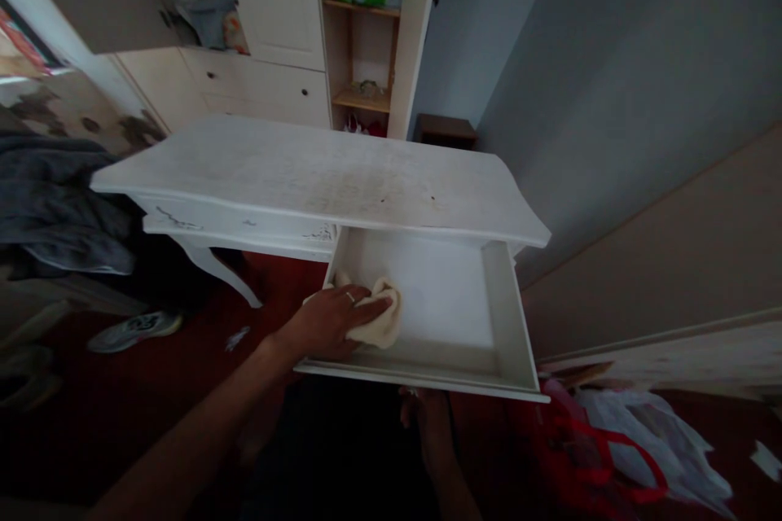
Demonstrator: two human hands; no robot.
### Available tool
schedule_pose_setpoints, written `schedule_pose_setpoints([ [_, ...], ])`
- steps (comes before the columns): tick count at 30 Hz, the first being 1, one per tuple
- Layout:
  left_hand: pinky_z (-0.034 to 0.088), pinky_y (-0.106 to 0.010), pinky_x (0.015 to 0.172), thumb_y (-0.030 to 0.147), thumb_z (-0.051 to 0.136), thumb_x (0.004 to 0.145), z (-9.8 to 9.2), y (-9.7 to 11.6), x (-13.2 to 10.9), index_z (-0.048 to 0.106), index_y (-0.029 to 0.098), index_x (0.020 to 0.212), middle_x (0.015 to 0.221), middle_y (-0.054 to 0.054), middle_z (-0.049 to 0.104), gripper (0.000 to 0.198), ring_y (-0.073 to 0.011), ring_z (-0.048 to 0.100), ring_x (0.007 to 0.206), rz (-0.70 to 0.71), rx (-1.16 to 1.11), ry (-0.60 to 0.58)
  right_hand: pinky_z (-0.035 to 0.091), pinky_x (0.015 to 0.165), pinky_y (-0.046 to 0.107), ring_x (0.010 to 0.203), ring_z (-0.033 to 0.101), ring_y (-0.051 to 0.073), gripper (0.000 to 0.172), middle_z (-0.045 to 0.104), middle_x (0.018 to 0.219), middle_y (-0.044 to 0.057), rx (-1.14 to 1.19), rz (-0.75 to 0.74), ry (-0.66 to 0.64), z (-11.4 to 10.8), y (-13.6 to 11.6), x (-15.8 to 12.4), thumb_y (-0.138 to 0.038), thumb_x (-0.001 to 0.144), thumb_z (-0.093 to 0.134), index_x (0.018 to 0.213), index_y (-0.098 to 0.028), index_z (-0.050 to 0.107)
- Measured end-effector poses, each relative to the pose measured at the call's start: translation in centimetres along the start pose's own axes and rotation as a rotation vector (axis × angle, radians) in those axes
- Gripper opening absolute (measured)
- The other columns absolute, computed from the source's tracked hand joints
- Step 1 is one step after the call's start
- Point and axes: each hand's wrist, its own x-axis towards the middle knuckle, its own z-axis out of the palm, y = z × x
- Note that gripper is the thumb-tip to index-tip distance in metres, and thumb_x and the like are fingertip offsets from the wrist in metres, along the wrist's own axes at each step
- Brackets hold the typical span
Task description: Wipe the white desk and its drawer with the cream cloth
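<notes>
A white wooden table [318, 171] has its right drawer [510, 317] pulled out. My left hand [333, 321] reaches into the drawer and presses a cream cloth [382, 326] against the drawer's floor at its front left; the fingers lie flat over the cloth and a ring shows on one finger. My right hand [428, 419] is under the drawer's front edge in shadow. It seems to hold the drawer front from below, but its fingers are mostly hidden.
A white wardrobe [281, 8] with open shelves stands behind the table. Grey bedding [54, 203] lies at the left, a sneaker [134, 330] on the red floor. A red bag [586, 464] and white plastic [653, 440] lie at the lower right beside leaning boards [672, 260].
</notes>
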Motion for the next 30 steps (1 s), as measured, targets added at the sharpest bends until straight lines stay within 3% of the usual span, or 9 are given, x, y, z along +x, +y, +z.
schedule_pose_setpoints([
  [4, 0.047, -0.042, 0.094, 0.041, 0.056, 0.087, -1.2, -2.6, 3.0, 0.034, 0.024, 0.151, 0.135, -0.017, 0.055, 0.07, -0.0314, 0.056, 0.118, 0.115, 0.07, 0.036, 0.038, 0.039, 0.026, 0.04, 0.051, 0.012, 0.053, 0.067, 0.065, 0.005, 0.0, -0.019, 0.01, -0.1, 0.2, 0.1, -0.07, 0.075, 0.061, 0.069, -0.017, 0.067],
  [8, 0.047, -0.038, 0.088, 0.037, 0.059, 0.084, -2.2, -4.7, 5.6, 0.035, 0.026, 0.149, 0.134, -0.016, 0.056, 0.071, -0.0302, 0.059, 0.112, 0.175, 0.124, 0.038, 0.044, 0.042, 0.031, 0.047, 0.056, 0.016, 0.047, 0.069, 0.074, 0.007, -0.136, -0.014, 0.03, -0.5, 0.4, 0.1, -0.064, 0.083, 0.058, 0.074, -0.019, 0.069],
  [11, 0.047, -0.035, 0.081, 0.038, 0.063, 0.081, -2.7, -5.8, 7.0, 0.036, 0.028, 0.149, 0.133, -0.016, 0.056, 0.073, -0.0302, 0.059, 0.11, 0.198, 0.162, 0.03, 0.056, 0.062, 0.034, 0.077, 0.066, 0.02, 0.029, 0.07, 0.098, 0.006, -0.245, 0.009, 0.027, -0.7, 0.3, 0.1, -0.047, 0.091, 0.06, 0.099, -0.021, 0.069],
  [13, 0.046, -0.034, 0.077, 0.038, 0.064, 0.08, -2.9, -6.3, 7.9, 0.038, 0.029, 0.147, 0.133, -0.015, 0.057, 0.072, -0.0305, 0.058, 0.109, 0.213, 0.192, 0.019, 0.057, 0.076, 0.037, 0.097, 0.064, 0.022, 0.026, 0.065, 0.118, 0.007, -0.266, 0.003, 0.023, -0.8, 0.0, 0.0, -0.038, 0.092, 0.062, 0.113, -0.023, 0.065],
  [17, 0.046, -0.033, 0.078, 0.036, 0.066, 0.078, -2.9, -7.2, 9.4, 0.046, 0.029, 0.142, 0.128, -0.014, 0.061, 0.068, -0.0292, 0.061, 0.104, 0.222, 0.203, 0.038, 0.056, 0.083, 0.041, 0.107, 0.061, 0.026, 0.028, 0.062, 0.126, 0.007, -0.312, -0.011, 0.026, -0.9, -0.4, -0.1, -0.036, 0.092, 0.062, 0.117, -0.025, 0.064],
  [24, 0.05, -0.033, 0.075, 0.039, 0.062, 0.08, -1.7, -7.1, 10.2, 0.043, 0.032, 0.144, 0.125, -0.012, 0.062, 0.067, -0.0278, 0.064, 0.099, 0.19, 0.183, 0.087, 0.055, 0.086, 0.041, 0.105, 0.062, 0.024, 0.033, 0.059, 0.128, 0.008, -0.39, -0.032, 0.03, -0.9, -0.6, -0.3, -0.037, 0.093, 0.06, 0.121, -0.019, 0.061],
  [30, 0.047, -0.037, 0.095, 0.04, 0.055, 0.087, -1.6, -5.2, 9.5, 0.031, 0.025, 0.152, 0.142, -0.015, 0.052, 0.072, -0.0296, 0.061, 0.115, 0.113, -0.057, 0.05, 0.055, 0.087, 0.041, 0.105, 0.062, 0.024, 0.031, 0.06, 0.127, 0.008, -0.42, -0.036, 0.024, -0.9, -0.8, -0.5, -0.037, 0.094, 0.059, 0.12, -0.02, 0.062],
])
